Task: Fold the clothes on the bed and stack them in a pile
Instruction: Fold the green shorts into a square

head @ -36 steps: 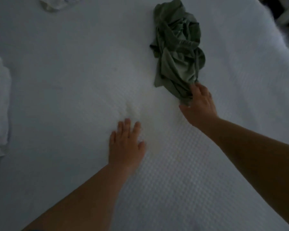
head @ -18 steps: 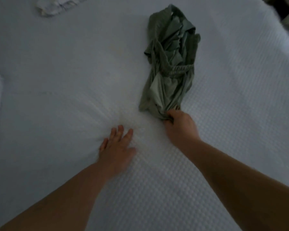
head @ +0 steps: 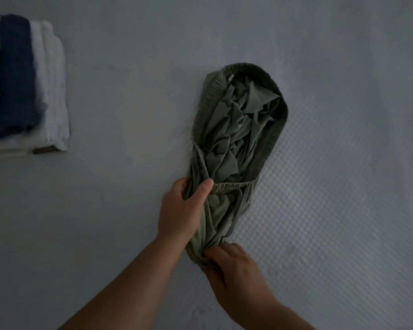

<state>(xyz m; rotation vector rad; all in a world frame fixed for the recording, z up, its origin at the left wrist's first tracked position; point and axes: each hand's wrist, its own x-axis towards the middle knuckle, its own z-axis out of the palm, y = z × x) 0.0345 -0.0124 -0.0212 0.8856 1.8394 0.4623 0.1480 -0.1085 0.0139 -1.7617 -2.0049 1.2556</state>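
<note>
Both hands grip the green shorts [head: 236, 129]: left hand [head: 181, 210] mid-bunch, right hand [head: 234, 265] pinching the near end. Soft, light, limp; best held at the waistband.

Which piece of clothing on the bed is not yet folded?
The crumpled olive-green garment, gripped by the left hand and right hand. The white and navy pieces lie folded in a stack at the left.

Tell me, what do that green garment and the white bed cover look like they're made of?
Green garment: probably a thin, soft knit or light woven fabric, matte; it crumples into fine folds and has a gathered, ribbed elastic band. Bed cover: apparently a woven, cotton-like textile, matte, with a raised waffle-like pattern of small bumps. Exact fibres can't be told.
</note>
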